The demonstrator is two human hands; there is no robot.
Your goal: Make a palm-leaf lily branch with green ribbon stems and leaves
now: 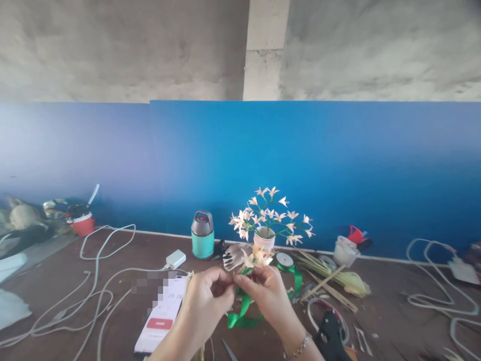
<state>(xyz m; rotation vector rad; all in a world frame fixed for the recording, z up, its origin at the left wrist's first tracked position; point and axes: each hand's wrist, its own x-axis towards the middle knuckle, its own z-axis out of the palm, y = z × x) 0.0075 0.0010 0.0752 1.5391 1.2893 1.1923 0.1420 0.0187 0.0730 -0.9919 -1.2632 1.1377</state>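
My left hand (206, 297) and my right hand (271, 293) meet low in the middle of the view, fingertips almost touching. Between the right thumb and fingers is a cream artificial flower sprig (258, 258), its petals rising above the hand. Green ribbon (244, 307) wraps close to the sprig's base and hangs in a loop below the fingers. The left hand's fingers are pinched beside the sprig; what lies between them is hidden. Behind the hands, a paper cup (264, 241) holds green stems with several cream artificial flowers (280, 216).
A ribbon spool (284, 259) and dried stalks (326, 276) lie right. The black glue gun (331, 333) is near my right forearm. Left are a phone (161, 313), white charger (176, 259) and cables. A turquoise flask (203, 243) stands at the blue partition (188, 160). A pointed blade (228, 349) shows in front.
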